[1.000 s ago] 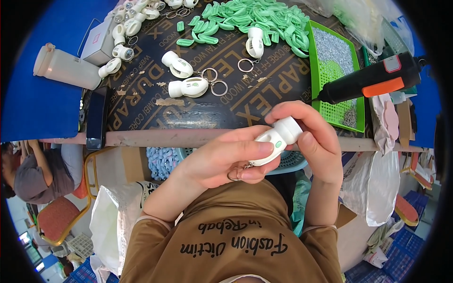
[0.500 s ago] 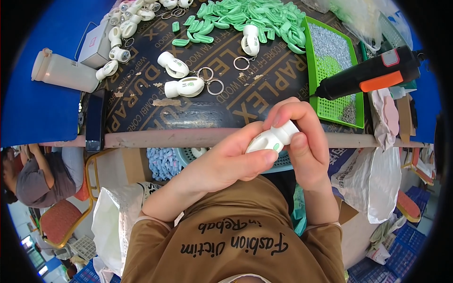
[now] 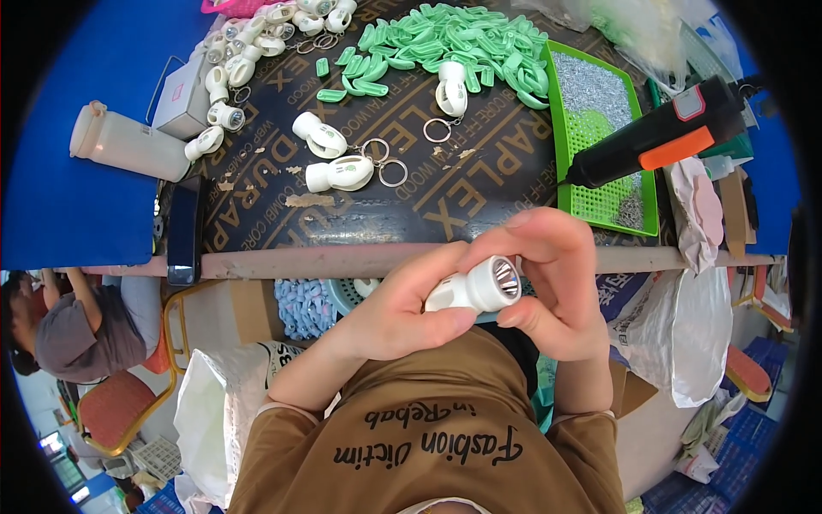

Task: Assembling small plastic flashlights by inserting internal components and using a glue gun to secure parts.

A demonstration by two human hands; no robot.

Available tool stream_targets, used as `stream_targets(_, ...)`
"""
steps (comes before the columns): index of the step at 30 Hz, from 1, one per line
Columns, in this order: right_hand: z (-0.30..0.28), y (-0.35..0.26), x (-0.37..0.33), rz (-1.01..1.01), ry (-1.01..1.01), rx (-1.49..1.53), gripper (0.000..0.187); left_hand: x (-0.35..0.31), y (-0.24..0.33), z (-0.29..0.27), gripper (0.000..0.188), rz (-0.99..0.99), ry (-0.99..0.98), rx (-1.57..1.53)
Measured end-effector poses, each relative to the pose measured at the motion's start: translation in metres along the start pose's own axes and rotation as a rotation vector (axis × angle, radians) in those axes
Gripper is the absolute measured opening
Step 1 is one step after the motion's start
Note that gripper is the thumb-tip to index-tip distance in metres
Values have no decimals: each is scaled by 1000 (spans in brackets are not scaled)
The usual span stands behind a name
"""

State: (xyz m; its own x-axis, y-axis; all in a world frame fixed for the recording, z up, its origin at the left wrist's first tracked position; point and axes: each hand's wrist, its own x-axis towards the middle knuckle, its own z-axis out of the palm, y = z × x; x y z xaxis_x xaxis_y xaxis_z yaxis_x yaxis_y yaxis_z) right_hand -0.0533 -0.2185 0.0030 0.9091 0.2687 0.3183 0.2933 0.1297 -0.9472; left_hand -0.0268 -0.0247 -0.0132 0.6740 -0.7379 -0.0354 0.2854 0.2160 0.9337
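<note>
A small white flashlight (image 3: 481, 288) is in my left hand (image 3: 396, 313), gripped between thumb and fingers just over the table's near edge. Its silver reflector end faces up and to the right. My right hand (image 3: 565, 291) curves around that end with thumb and fingers apart; whether a fingertip behind the flashlight touches it, I cannot tell. Farther off on the dark board lie two white keyring flashlights side by side, the upper one (image 3: 318, 134) and the lower one (image 3: 341, 174). A third keyring flashlight (image 3: 451, 90) lies by the pile of green plastic pieces (image 3: 454, 43).
A black electric screwdriver (image 3: 659, 133) with an orange lever lies across a green tray (image 3: 555, 128) of small metal parts. More white flashlights (image 3: 244, 51) are heaped at the far left, near a white bottle (image 3: 128, 141) and a dark phone (image 3: 184, 231). A person (image 3: 77, 334) sits at the left.
The flashlight has turned so its reflector end now shows, and it has come slightly nearer to me. My right thumb and fingers have spread off its head.
</note>
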Motion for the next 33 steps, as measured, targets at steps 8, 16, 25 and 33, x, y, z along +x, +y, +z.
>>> stream_targets(8, -5, -1, -4, 29, -22, -85, 60, -1, 1, -4, 65, 40, -34, 174)
stream_targets(16, 2, -4, 2, -20, -55, -16, 65, 0, 3, 4, 65, 45, 24, 66)
stream_targets(25, 2, -1, 2, -66, -37, -205, 58, -2, 2, 5, 64, 24, 57, 17)
stream_targets(33, 3, 1, 1, -3, -92, -86, 66, -6, -4, 1, 76, 0, 29, -25)
